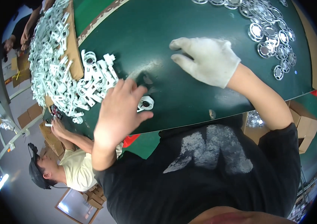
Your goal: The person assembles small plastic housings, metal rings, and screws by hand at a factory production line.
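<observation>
My left hand [120,106] is bare and hovers over the near left part of the green tabletop [173,99], its fingers apart and slightly curled. Right beside its thumb lies a single white plastic part with a round dark-centred ring [145,103], partly covered by the hand. I see no object in its fingers. My right hand [209,61] wears a white glove and is held over the middle of the table. Its thumb and forefinger point left with a gap between them, and nothing shows in that gap.
A heap of white plastic parts [55,74] fills the left side, some spilling past a cardboard strip [74,48]. Shiny round metal discs [268,26] lie at the far right. An open carton [295,123] stands below the right edge. A co-worker [78,168] works at the left.
</observation>
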Motion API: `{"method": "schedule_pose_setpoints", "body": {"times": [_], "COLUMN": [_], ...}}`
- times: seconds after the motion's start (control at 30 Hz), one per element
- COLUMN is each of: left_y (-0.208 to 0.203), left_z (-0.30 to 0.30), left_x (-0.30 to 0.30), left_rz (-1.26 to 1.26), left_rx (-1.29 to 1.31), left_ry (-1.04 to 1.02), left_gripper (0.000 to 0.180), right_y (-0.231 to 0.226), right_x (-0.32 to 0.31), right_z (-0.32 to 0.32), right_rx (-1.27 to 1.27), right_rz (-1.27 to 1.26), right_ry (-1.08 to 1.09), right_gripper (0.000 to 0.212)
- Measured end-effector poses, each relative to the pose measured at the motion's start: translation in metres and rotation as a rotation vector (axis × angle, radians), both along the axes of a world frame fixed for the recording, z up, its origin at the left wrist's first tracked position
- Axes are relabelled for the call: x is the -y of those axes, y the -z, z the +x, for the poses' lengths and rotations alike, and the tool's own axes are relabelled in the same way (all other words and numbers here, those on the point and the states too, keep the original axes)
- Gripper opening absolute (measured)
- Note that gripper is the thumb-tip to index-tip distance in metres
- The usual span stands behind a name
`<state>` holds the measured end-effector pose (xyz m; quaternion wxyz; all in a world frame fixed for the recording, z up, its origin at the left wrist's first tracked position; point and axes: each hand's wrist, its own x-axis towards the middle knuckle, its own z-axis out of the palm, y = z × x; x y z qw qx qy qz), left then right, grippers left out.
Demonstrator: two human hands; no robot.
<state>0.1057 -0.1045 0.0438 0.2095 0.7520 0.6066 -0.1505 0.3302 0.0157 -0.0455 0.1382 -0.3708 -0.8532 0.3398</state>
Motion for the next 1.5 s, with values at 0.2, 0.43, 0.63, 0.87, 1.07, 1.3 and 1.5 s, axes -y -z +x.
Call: {"method": "schedule_pose_setpoints", "body": {"times": [0.2, 0.43, 0.63, 0.87, 1.07, 1.3, 1.5], "left_y": [0.023, 0.040, 0.077, 0.089, 0.081, 0.089, 0.077], "left_z": [0.004, 0.033, 0.062, 0.098, 0.060, 0.018, -0.019], "left_x": [0.003, -0.094, -0.168, -0.163, -0.114, -0.072, -0.063], "left_rz": [0.108, 0.292, 0.503, 0.705, 0.680, 0.731, 0.696], "left_rx": [0.143, 1.142, 1.005, 0.314, 0.322, 0.236, 0.228], "left_ry": [-0.190, -0.645, -0.300, 0.042, 0.065, -0.246, -0.385], "left_gripper": [0.028, 0.030, 0.028, 0.038, 0.023, 0.015, 0.021], "right_y": [-0.008, 0.003, 0.015, 0.074, -0.016, -0.008, 0.001], "right_x": [0.003, 0.004, -0.044, -0.102, -0.039, -0.034, -0.030], "right_z": [-0.005, -0.008, 0.011, 0.038, 0.015, 0.007, 0.005], "right_rx": [0.023, -0.415, -0.554, -0.635, -0.510, -0.364, -0.317], "right_rz": [-0.122, 0.026, 0.101, 1.242, -0.271, -0.239, -0.552], "right_ry": [-0.045, 0.108, 0.545, 0.276, 0.481, 0.271, 0.156], "right_gripper": [0.033, 0.050, 0.030, 0.026, 0.023, 0.037, 0.028]}}
